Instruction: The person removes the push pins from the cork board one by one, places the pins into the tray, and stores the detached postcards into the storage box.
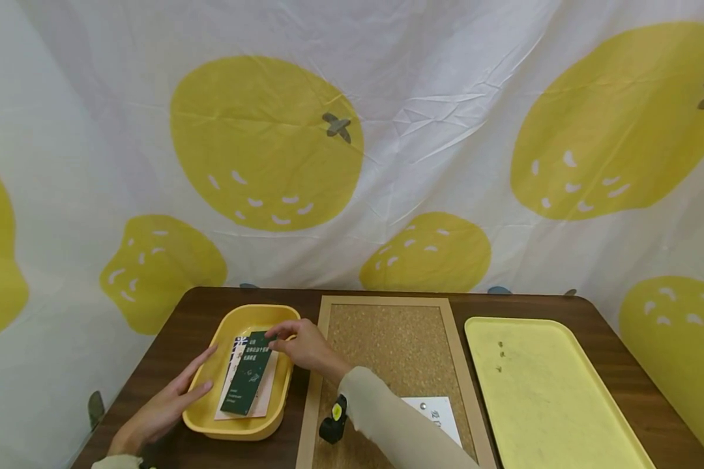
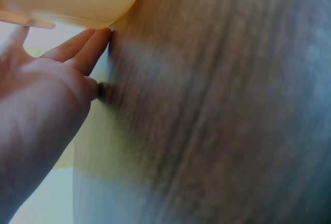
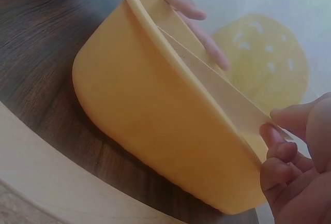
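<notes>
A yellow plastic basin (image 1: 212,422) stands at the left of the table, holding a small pile of cards. My right hand (image 1: 309,348) pinches the upper end of a dark green card (image 1: 249,376) with white lettering. In the right wrist view, the card (image 3: 223,87) slants from inside the basin up to the thumb and fingertips. Under it lie a pale pink card (image 1: 264,395) and one with a blue, flag-like corner (image 1: 240,340), both partly covered. At the basin's left side, my left hand (image 1: 163,410) rests with straight fingers, its thumb over the rim.
A wood-framed corkboard (image 1: 375,345) lies beside the basin. On its lower part is a white card (image 1: 442,417) with a silver pin, partly behind the right sleeve. The pale yellow tray (image 1: 540,391) at the right bears several small pins (image 1: 501,355). A lemon-print curtain hangs behind.
</notes>
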`<state>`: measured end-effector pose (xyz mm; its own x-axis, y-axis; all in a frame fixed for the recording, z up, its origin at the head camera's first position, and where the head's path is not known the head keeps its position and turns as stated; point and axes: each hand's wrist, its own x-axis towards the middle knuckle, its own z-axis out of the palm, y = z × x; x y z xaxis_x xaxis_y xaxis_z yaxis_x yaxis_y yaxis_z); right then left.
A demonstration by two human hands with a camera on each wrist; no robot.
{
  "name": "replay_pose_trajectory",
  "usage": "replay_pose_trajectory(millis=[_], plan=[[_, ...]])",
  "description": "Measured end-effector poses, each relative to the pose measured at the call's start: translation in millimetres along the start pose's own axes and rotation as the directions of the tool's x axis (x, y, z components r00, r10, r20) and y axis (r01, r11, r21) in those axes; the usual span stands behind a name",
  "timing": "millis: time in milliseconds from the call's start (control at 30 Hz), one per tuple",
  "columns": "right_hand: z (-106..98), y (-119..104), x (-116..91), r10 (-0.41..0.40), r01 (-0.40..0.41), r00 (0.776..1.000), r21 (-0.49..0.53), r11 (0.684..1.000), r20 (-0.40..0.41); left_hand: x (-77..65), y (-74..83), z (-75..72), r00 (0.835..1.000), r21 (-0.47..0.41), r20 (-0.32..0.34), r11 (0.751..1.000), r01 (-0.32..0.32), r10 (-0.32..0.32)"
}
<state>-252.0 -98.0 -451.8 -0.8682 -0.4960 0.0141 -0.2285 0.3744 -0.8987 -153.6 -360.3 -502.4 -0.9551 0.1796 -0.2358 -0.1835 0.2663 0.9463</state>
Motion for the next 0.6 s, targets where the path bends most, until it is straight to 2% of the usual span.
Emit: replay_pose_trajectory(millis=[200,433,600], plan=[[0.0,0.4,0.1,-0.008,0.008,1.0,0.002,1.0,0.009,-0.4,0.0,-0.5,1.0,-0.016,0.01,1.0,-0.01,0.01],[1.0,-0.2,0.2,0.03,-0.03,1.0,0.008,1.0,0.001,-0.1,-0.9,-0.1,1.0,-0.021,0.011,1.0,-0.009,0.009],[0.6,-1.2,-0.8,0.027,-0.027,1.0,0.0,1.0,-0.002,-0.1,-1.4,-0.4,0.999,-0.032,0.02,0.999,-0.024,0.025]])
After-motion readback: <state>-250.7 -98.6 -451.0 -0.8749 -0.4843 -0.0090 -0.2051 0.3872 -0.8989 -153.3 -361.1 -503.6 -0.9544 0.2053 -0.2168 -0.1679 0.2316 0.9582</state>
